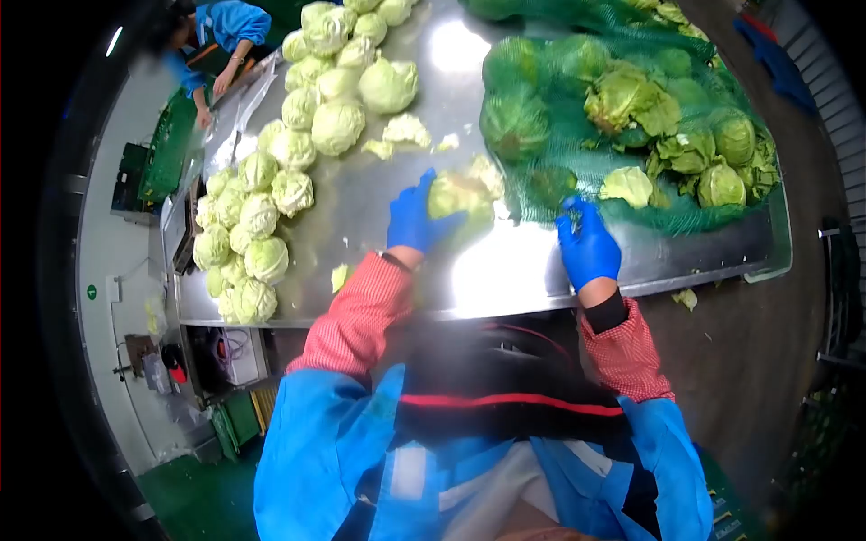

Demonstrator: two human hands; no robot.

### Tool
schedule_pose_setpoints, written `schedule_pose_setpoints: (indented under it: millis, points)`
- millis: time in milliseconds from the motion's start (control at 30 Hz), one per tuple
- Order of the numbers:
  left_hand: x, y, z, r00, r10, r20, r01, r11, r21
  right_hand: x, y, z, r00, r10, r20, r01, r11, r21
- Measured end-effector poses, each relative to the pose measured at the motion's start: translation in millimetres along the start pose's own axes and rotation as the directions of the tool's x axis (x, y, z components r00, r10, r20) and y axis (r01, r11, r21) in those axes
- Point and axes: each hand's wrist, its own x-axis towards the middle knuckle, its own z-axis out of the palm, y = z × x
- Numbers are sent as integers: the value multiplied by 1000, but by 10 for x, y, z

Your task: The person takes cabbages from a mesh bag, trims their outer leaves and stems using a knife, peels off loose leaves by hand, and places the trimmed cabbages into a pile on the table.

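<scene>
My left hand (412, 216), in a blue glove, is at the left side of a pale cabbage (462, 197) on the metal table. Its fingers are stretched and the thumb spread, at the cabbage's edge; motion blurs the cabbage, so I cannot tell how firmly they touch. My right hand (590, 245), also gloved in blue, is held by the near edge of the green mesh sack (541, 203), its fingers curled together. What they hold, if anything, is too small to make out. Loose leaf pieces (406, 131) lie beyond the pale cabbage.
Pale cabbages (338, 126) are massed along the left of the metal table (361, 194). Leafy green cabbages (631, 99) lie on and under the mesh at right. A co-worker in a blue sleeve (233, 22) stands at far left. A leaf scrap (686, 298) is by the near edge.
</scene>
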Motion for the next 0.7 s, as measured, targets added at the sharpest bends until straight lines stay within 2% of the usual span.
schedule_pose_setpoints:
  millis: [33, 67, 133, 167, 200, 267, 300, 400, 500, 600, 700]
  points:
    - [-151, 21, 3, 1000, -6, 6, 6, 1000, -3, -80, -100, -7, 970, -138, -202, 182, 959, 215]
    - [-196, 88, -41, 999, -25, 35, 26, 999, -22, -152, -265, -49, 965, -175, -198, 223, 941, 255]
    - [-183, 252, -145, 996, -44, 78, 48, 997, -55, -170, -126, 319, 974, -226, -10, 221, 941, 256]
    - [-191, 210, -16, 1000, -8, 2, 8, 995, -98, -177, -70, 451, 972, -201, 120, 168, 955, 246]
    - [-195, 186, 103, 999, 1, -40, -9, 980, -199, -143, 11, 583, 942, -260, 213, 201, 944, 261]
    - [-184, 141, 279, 992, -3, -128, -47, 920, -389, -123, 34, 720, 936, -292, 199, 256, 949, 185]
    - [-137, 149, 254, 995, 36, -89, -65, 932, -356, -122, 26, 744, 941, -277, 194, 257, 959, 121]
    - [-78, 328, 188, 991, -122, 57, 134, 949, -286, 4, -63, 743, 941, -279, 193, 295, 953, -63]
    - [-50, 329, 230, 996, -86, 6, 86, 983, -160, 75, -290, 625, 911, -344, 227, 385, 907, -172]
    - [4, 450, 201, 991, -126, 38, 129, 988, -86, 171, -291, 673, 905, -224, 362, 321, 917, -236]
    - [34, 400, 388, 999, -15, -48, 14, 1000, -19, 332, -22, 870, 917, -207, 342, 307, 912, -273]
